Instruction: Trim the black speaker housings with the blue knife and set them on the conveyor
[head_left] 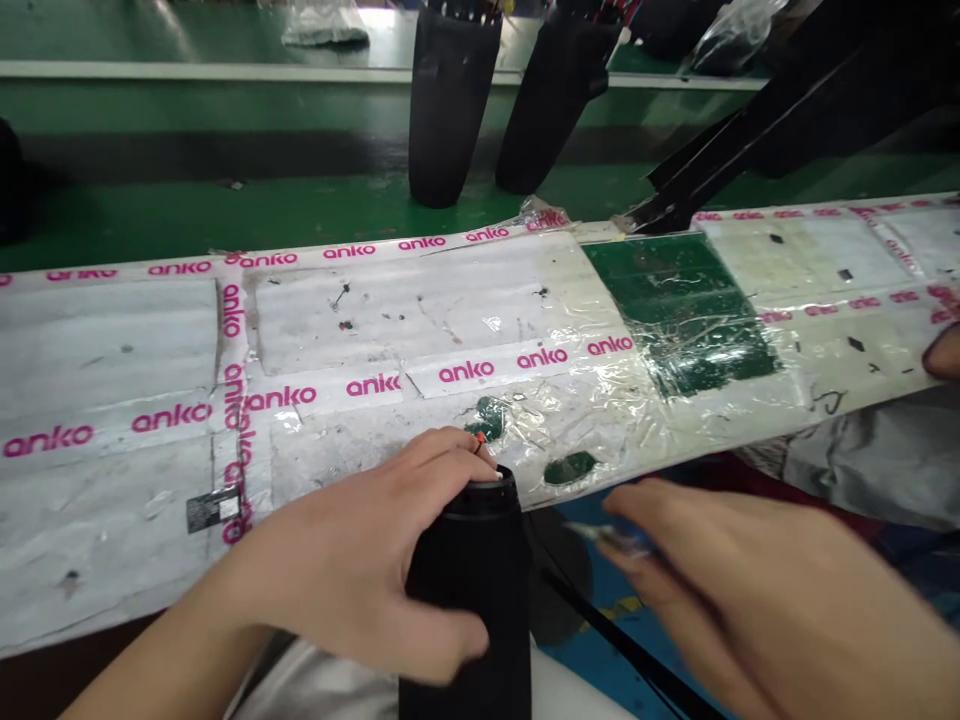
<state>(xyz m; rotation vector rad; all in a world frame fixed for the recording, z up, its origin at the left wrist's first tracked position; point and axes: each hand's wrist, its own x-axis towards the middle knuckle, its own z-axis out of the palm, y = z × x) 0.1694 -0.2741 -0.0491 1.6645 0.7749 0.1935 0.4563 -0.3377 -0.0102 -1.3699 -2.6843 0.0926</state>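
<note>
Left fingers [442, 470] grip the black cylinder [469, 610]; right fingers [637, 530] pinch a blurred tool [600, 533].

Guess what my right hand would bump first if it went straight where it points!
Probably the black tube, near its top. The blurry little tool in your right hand would touch first, though depth is hard to judge.

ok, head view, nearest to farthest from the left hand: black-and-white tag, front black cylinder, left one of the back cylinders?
1. Front black cylinder: touching the left hand.
2. Black-and-white tag: off to the hand's left.
3. Left back cylinder: far side, ahead.
</note>
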